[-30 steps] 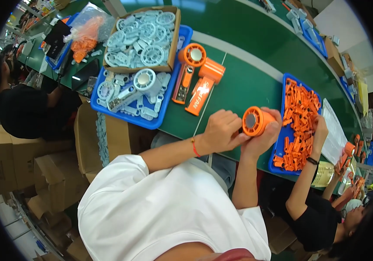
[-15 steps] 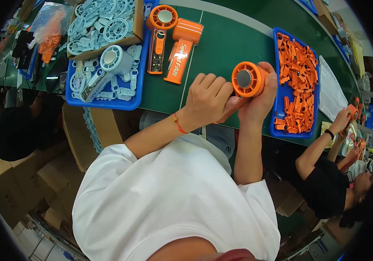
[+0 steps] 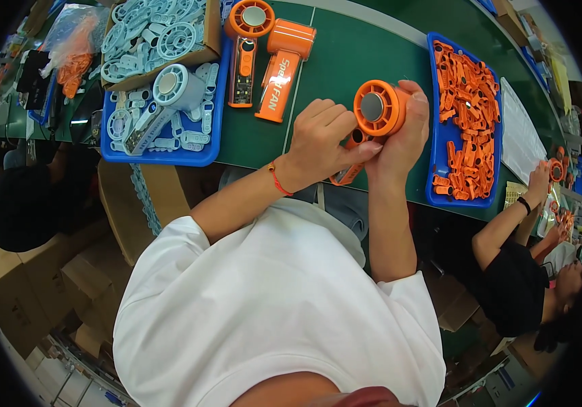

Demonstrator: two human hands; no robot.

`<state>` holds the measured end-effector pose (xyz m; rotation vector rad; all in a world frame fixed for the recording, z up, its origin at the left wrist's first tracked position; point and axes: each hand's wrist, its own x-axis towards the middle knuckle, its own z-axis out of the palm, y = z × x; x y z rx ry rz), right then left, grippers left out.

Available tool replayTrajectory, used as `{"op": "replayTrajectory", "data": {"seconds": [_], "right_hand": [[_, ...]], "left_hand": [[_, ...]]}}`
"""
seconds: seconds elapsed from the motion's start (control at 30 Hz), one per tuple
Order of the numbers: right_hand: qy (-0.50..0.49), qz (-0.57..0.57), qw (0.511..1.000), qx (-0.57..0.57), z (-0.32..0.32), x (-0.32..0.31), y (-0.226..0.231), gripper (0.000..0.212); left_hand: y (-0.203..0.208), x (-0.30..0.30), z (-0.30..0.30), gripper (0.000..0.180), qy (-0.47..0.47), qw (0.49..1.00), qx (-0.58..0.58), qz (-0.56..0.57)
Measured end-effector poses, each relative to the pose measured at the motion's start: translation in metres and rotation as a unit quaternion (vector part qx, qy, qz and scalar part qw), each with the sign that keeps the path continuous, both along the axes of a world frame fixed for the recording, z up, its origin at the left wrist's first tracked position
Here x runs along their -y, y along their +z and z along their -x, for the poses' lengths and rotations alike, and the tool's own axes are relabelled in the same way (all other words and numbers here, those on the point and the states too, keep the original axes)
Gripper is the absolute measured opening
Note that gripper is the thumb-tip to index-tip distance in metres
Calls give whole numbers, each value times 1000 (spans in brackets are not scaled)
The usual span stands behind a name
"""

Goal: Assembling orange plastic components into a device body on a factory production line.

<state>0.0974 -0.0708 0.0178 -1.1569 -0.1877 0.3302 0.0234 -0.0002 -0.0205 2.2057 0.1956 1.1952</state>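
An orange handheld fan (image 3: 384,112), with a round silver disc in the middle of its grille, is in my hands in front of my chest. My right hand (image 3: 403,136) wraps round the fan head from the right. On the left, my left hand (image 3: 315,139) has its fingers curled at the handle (image 3: 346,175), and its thumb presses across toward the head. Part of the handle is hidden by my fingers. Beyond my hands lie two more orange fans on the green table: one with its circuit board showing (image 3: 242,74), the other with a closed, printed handle (image 3: 281,74).
To the right is a blue tray (image 3: 433,183) of small orange parts, with white sheets (image 3: 521,132) beside it. At the left, another blue tray (image 3: 169,160) carries light-blue parts and a light-blue fan (image 3: 177,88). A carton of light-blue parts stands behind. A co-worker sits far right.
The fan has shifted slightly left and turned, and more of its handle's lower end shows below my hands. My left thumb has moved further across it.
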Motion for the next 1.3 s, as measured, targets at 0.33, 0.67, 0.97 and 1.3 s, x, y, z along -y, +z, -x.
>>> {"op": "replayTrajectory", "data": {"seconds": [0.33, 0.67, 0.97, 1.3], "right_hand": [[30, 2, 999, -12, -10, 13, 1, 35], [30, 44, 999, -6, 6, 12, 16, 39], [36, 46, 998, 14, 10, 10, 15, 51], [68, 13, 997, -20, 17, 12, 11, 48]], "left_hand": [[14, -1, 41, 39, -86, 995, -17, 44], [11, 3, 14, 38, -99, 989, -72, 85], [13, 7, 20, 23, -56, 997, -34, 45], [17, 0, 32, 30, -65, 968, -98, 223]]}}
